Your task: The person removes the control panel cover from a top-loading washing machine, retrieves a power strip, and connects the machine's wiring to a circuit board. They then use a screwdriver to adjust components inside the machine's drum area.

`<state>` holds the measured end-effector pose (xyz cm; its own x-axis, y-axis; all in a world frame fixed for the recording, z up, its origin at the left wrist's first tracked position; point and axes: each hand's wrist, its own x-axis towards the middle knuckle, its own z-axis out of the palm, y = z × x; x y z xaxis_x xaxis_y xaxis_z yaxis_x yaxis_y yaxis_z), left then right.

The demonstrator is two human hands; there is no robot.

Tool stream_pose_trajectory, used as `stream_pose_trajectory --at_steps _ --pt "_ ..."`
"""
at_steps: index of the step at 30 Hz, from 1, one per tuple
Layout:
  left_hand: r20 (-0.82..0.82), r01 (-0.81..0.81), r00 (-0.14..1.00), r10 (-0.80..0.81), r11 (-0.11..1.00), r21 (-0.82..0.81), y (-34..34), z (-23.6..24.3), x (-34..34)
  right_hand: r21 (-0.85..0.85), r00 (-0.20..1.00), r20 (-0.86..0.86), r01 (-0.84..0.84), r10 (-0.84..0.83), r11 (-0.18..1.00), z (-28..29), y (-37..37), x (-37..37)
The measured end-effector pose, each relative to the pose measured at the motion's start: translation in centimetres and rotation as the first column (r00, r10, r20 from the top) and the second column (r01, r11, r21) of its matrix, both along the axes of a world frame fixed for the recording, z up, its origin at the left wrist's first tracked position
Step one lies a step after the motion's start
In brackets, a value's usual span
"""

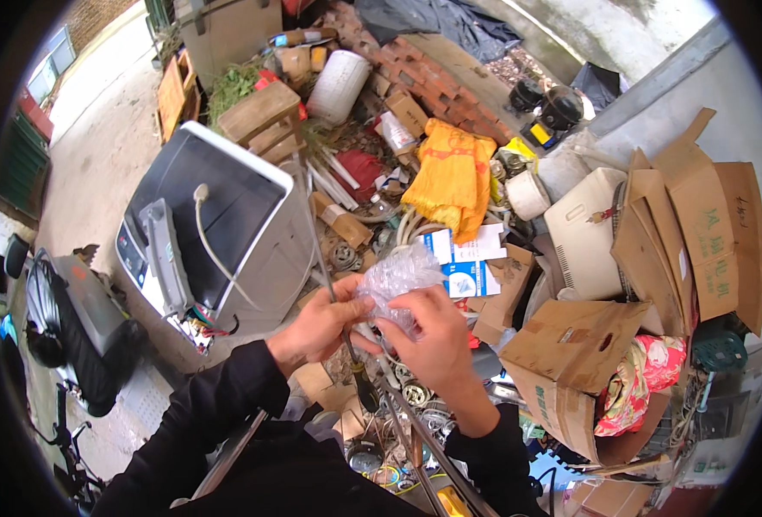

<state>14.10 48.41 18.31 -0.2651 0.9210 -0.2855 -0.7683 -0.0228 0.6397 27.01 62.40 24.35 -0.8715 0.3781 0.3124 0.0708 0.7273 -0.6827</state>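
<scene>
A crumpled bundle of clear bubble wrap [401, 280] is between my two hands, in front of my chest. My left hand [322, 325] is closed on its left side, thumb on top. A long screwdriver [363, 385] with a black and yellow handle also passes through that hand, its thin shaft pointing up and away. With bent fingers, my right hand [437, 336] pinches the wrap from the right. Whatever the wrap may contain cannot be made out. Just beyond the bundle lies a blue and white printed box [467, 280].
A top-loading washing machine [217, 202] with a loose grey panel and hose stands to the left. Cardboard boxes [571, 332] crowd the right. Ahead are an orange cloth sack [450, 172], a wooden stool [260, 108] and bricks [437, 82]. Metal parts clutter the ground below my hands.
</scene>
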Motion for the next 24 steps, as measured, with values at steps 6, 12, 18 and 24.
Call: stream_pose_trajectory --at_steps 6,12,18,24 --pt "-0.092 0.095 0.990 -0.109 0.985 -0.141 -2.0 0.4 -1.0 0.145 0.996 -0.050 0.079 -0.072 0.986 3.9 1.4 0.5" --pt "-0.094 0.213 0.969 -0.229 0.965 -0.155 -4.0 1.2 -0.3 -0.013 0.993 -0.002 -0.116 0.116 0.993 1.8 0.9 0.7" --pt "0.006 0.239 0.971 -0.239 0.967 -0.094 -6.8 -2.1 2.3 -0.672 0.967 -0.226 -0.240 0.115 0.701 -1.4 -2.0 3.3" --pt "-0.002 0.173 0.985 -0.175 0.974 -0.143 -11.0 -3.9 2.4 -0.440 0.244 0.855 -0.127 0.458 0.889 -11.7 1.1 14.5"
